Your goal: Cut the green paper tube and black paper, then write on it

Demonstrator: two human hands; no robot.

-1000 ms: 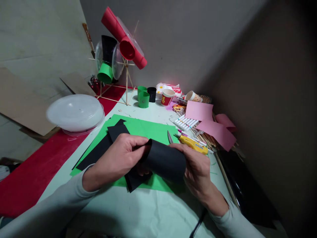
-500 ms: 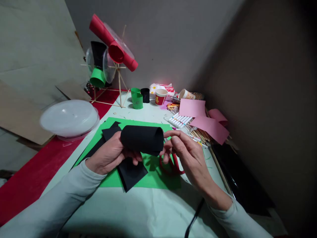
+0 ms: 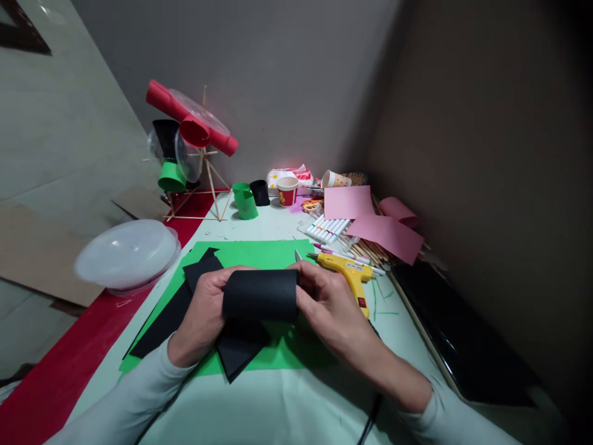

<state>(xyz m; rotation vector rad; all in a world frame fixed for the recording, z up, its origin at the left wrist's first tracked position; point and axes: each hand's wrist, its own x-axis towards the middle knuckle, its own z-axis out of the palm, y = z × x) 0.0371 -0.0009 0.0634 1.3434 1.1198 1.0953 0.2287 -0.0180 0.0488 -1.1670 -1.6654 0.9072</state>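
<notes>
A rolled tube of black paper [image 3: 260,295] is held sideways between both hands, above the table. My left hand [image 3: 204,309] grips its left end, with the fingers partly hidden behind the roll. At the right end, my right hand [image 3: 331,303] pinches the paper's edge between thumb and fingers. Below lies a green paper sheet [image 3: 287,352] with black paper pieces [image 3: 241,349] on top of it. Just beyond my right hand rests a yellow hot glue gun [image 3: 349,272]. The tip of a scissor blade [image 3: 298,255] shows behind my right fingers.
A stick frame [image 3: 210,185] carrying a red paper tube [image 3: 167,102] stands at the back left. Nearer are white plastic lids [image 3: 125,253]. Small green paper tubes [image 3: 245,204], a paper cup [image 3: 287,191], markers [image 3: 328,228] and pink paper [image 3: 386,235] sit along the back and right.
My right hand has closed on the right end of the black tube, which now lies level, its opening turned away. The glue gun has come into sight as the view shifted.
</notes>
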